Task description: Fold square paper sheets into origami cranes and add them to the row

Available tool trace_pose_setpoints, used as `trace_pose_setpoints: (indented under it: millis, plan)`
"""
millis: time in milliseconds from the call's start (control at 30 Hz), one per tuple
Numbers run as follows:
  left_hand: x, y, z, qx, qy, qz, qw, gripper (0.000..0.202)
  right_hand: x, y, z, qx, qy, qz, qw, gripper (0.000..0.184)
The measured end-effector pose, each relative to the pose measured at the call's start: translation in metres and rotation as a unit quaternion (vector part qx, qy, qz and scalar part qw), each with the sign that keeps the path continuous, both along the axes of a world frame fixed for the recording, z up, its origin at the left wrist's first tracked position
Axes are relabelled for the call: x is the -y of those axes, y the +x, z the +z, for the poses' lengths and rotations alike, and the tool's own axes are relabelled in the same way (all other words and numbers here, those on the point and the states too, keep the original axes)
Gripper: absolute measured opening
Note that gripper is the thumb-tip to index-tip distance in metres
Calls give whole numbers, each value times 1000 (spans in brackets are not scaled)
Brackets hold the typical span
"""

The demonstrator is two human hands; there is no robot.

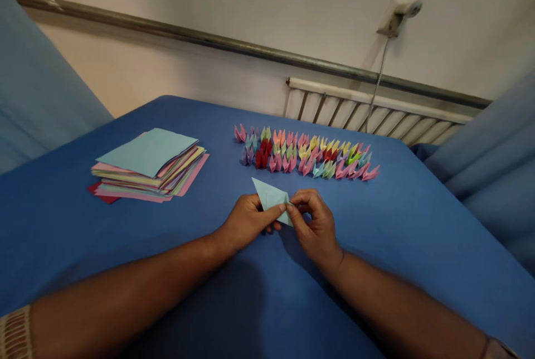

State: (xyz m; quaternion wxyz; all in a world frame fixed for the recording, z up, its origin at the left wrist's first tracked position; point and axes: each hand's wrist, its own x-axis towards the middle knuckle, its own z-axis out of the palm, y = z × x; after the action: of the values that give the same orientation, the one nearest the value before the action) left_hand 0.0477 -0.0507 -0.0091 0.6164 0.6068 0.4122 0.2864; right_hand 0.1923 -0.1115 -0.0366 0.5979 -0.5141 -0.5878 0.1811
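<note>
A light blue folded paper (270, 195), triangular with a point toward the upper left, is held just above the blue table (418, 236). My left hand (246, 221) pinches its lower edge from the left. My right hand (314, 225) pinches the same piece at its right corner, fingers curled. Both hands meet at the middle of the table.
A stack of coloured paper sheets (150, 166), light blue on top, lies at the left. Two rows of several small folded paper figures (305, 155) in many colours stand behind the hands. A white rail (376, 100) and wall run beyond the table's far edge.
</note>
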Motion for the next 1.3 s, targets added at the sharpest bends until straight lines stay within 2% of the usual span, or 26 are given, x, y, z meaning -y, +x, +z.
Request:
trace_pose_setpoints:
  millis: [167, 267, 400, 633, 733, 867, 933, 1100, 1300]
  plan:
    - [-4, -2, -4, 43, -16, -7, 999, 23, 3, 0, 7, -17, 9, 39, 999, 19]
    - [-6, -2, -5, 61, -24, -15, 998, 25, -1, 0, 2, -90, -20, 39, 995, 14]
    - [-5, -2, -3, 52, -32, -33, 998, 29, -4, -2, -6, -166, -53, 46, 984, 8]
    - [-6, -3, 0, 31, -20, -24, 999, 26, -4, -5, -6, -251, -96, 59, 961, 26]
    - [-9, -3, 0, 31, -6, -15, 999, 26, -6, -2, -4, -283, -131, 82, 947, 25]
    - [-13, -4, -1, 36, 2, -18, 999, 29, -8, 3, -1, -293, -215, 148, 920, 46]
    - [-14, -4, -1, 37, 1, -19, 999, 30, -8, 3, 0, -278, -238, 170, 915, 50]
    - [-14, -4, -1, 39, -12, 4, 999, 28, -8, -1, 0, -258, -265, 173, 913, 44]
    - [-15, -5, -1, 53, -33, 17, 998, 27, -8, -4, -2, -252, -255, 168, 918, 40]
